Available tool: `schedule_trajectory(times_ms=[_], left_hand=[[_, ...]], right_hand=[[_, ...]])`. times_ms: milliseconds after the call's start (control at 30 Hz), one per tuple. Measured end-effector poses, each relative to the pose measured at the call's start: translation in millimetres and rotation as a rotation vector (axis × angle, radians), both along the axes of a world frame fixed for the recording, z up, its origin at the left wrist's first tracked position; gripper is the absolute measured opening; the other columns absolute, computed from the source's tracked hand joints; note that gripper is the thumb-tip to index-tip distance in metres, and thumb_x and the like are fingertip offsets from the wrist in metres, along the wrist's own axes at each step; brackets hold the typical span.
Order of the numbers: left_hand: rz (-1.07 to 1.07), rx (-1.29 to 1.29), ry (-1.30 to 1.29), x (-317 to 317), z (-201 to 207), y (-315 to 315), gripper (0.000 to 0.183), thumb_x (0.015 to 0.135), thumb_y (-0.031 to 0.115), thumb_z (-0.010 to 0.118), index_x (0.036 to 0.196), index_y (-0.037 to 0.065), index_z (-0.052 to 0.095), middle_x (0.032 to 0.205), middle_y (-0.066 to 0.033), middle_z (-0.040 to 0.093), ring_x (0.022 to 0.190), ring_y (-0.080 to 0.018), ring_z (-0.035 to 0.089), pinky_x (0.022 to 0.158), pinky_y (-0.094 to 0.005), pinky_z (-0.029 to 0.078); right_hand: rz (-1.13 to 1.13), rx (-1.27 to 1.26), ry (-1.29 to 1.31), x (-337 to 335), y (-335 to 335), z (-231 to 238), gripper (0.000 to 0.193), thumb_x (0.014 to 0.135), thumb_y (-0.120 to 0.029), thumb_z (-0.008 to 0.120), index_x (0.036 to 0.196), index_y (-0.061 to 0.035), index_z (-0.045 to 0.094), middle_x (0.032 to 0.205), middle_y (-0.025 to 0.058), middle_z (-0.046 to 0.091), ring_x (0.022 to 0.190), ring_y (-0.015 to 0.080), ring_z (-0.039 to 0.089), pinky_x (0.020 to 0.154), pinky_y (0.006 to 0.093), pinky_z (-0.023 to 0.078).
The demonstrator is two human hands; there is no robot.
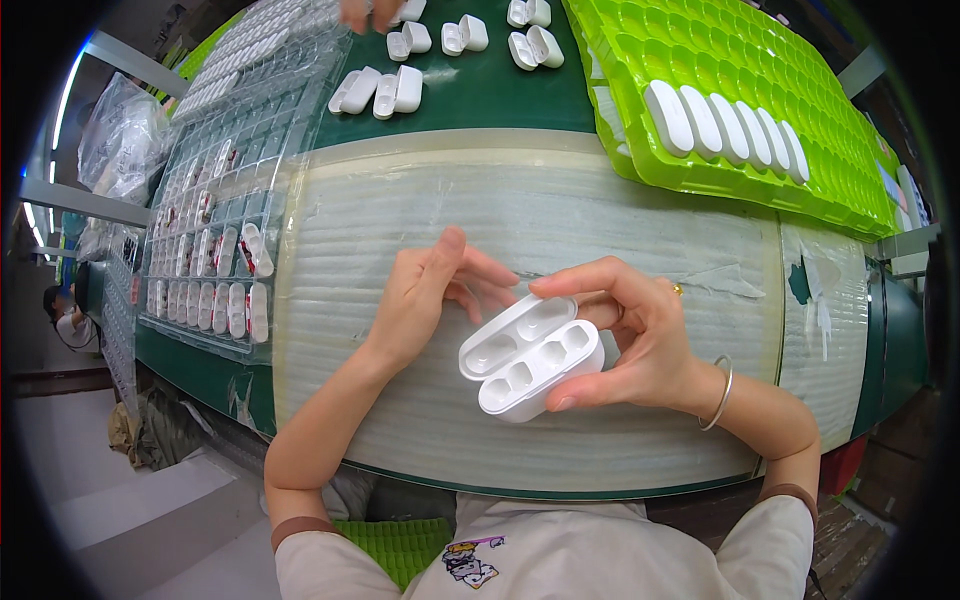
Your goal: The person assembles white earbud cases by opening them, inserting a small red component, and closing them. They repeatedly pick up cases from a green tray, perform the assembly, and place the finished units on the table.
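My right hand (640, 330) grips a white earbud charging case (530, 385) over the padded mat, thumb on its base and fingers by the lid. The case's lid is raised, and its earbud wells and lid hollows show bare. Just left of the case, my left hand (425, 295) hangs with thumb up and fingers stretched apart, holding nothing I can see. Part of its fingers passes behind the lid's upper edge.
At left, a clear plastic tray (235, 160) holds rows of small white parts. Several opened white cases (398, 92) stand on the green tabletop (470, 95) at the back, near another person's hand (370, 14). A lime-green tray (740, 175) with white cases lies at right.
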State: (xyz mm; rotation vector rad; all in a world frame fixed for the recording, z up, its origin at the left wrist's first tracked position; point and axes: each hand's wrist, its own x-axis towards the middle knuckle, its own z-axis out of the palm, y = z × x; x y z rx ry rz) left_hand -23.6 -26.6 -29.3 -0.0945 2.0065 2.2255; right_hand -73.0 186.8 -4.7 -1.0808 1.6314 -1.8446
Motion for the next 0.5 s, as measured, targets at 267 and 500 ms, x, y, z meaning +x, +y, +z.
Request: schedule_trajectory(times_ms=[267, 500], left_hand=[[-0.013, -0.510, 0.306, 10.6, 16.2, 17.0, 0.016, 0.074, 0.015, 0.069, 0.083, 0.001, 0.067, 0.066, -0.0076, 0.065, 0.055, -0.0134, 0.061, 0.049, -0.0218, 0.045], [0.083, -0.285, 0.342, 14.2, 16.0, 10.6, 0.035, 0.094, 0.022, 0.045, 0.081, -0.002, 0.066, 0.066, -0.0095, 0.065, 0.055, -0.0123, 0.061, 0.049, -0.0233, 0.045]], right_hand=[[-0.097, 0.107, 0.050, 5.1, -7.4, -25.9, 0.056, 0.064, -0.019, 0.082, 0.110, -0.0031, 0.054, 0.083, 0.0103, 0.069, 0.080, 0.0162, 0.068, 0.071, 0.0246, 0.051], [-0.102, -0.018, 0.072, 8.8, -9.3, -35.3, 0.057, 0.064, -0.016, 0.082, 0.111, -0.0034, 0.053, 0.102, 0.0097, 0.065, 0.086, 0.0168, 0.066, 0.075, 0.0266, 0.052]])
